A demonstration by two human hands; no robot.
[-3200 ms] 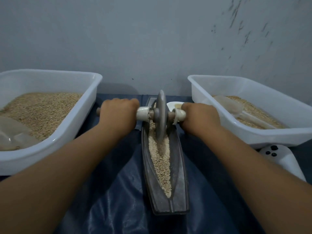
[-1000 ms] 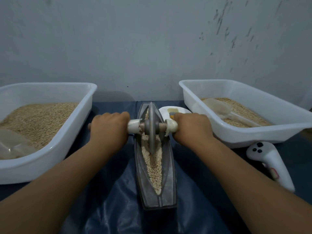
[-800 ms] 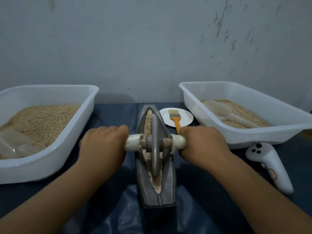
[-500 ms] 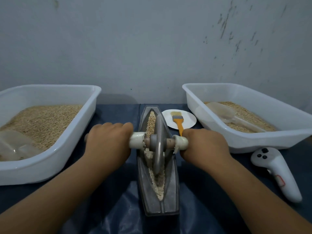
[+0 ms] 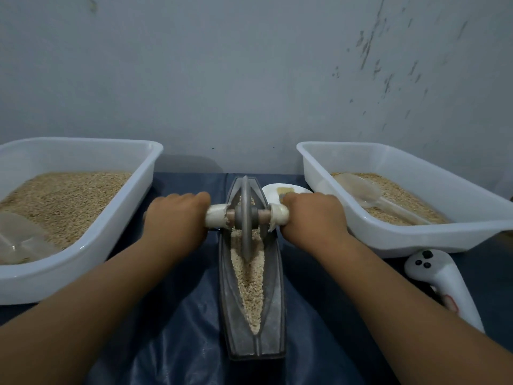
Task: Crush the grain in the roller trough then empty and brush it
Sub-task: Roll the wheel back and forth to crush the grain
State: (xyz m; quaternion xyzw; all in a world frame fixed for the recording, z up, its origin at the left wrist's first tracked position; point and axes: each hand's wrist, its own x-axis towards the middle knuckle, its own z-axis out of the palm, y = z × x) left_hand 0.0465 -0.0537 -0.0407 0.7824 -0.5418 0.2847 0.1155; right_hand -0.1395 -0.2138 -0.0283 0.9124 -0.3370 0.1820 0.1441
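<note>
A long grey metal trough [image 5: 228,307] lies lengthwise on the dark blue sheet, with pale grain [image 5: 249,284] along its groove. A grey roller wheel [image 5: 245,215] stands upright in the far half of the trough on a cross axle with white-wrapped handles. My left hand [image 5: 177,215] grips the left handle and my right hand [image 5: 311,215] grips the right handle. Behind my right hand a white plate [image 5: 273,188] holds a brush, mostly hidden by the hand.
A white tub [image 5: 83,251] of grain with a clear scoop [image 5: 22,240] stands at the left. Another white tub [image 5: 416,234] at the right holds grain and a translucent spoon [image 5: 361,190]. A white handheld controller [image 5: 441,282] lies near the right tub. A grey wall rises close behind.
The wheel rolled toward me along the trough, then back away to the far half. My hands stayed on the handles and now cover the brush on the plate.
</note>
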